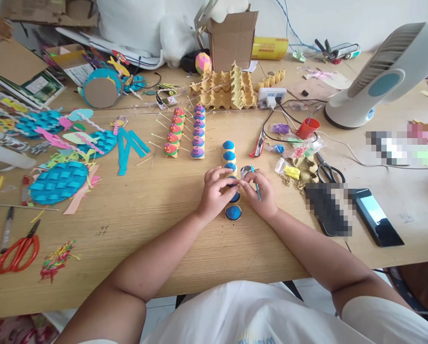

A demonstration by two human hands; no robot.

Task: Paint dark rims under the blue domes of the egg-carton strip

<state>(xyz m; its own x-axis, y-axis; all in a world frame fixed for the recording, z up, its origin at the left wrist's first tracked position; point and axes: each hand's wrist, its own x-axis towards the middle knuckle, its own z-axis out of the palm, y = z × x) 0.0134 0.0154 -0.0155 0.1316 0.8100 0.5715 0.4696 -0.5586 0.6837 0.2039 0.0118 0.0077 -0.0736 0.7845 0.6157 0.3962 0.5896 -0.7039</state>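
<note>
A strip of egg carton cups (pixel 233 213), topped with blue modelling clay, stands upright in front of me. The nearer cups have a dark band round the base. Over the middle cups, my left hand (pixel 216 192) has its thumb and forefinger closed in a pinch; what is between them is too small to make out. My right hand (pixel 263 196) is closed around a thin blue modelling tool (pixel 257 185), its fingertips meeting the left ones. A small packet with dark contents (pixel 246 170) shows at the right fingers.
Two finished-looking caterpillars, one red and green (pixel 174 135), one purple and blue (pixel 198 134), stand left with sticks poking out. A red utility knife (pixel 258 143), clay bags (pixel 291 170), black scissors (pixel 329 170) and a phone (pixel 378 217) lie right. Orange-handled scissors (pixel 19 252) lie left.
</note>
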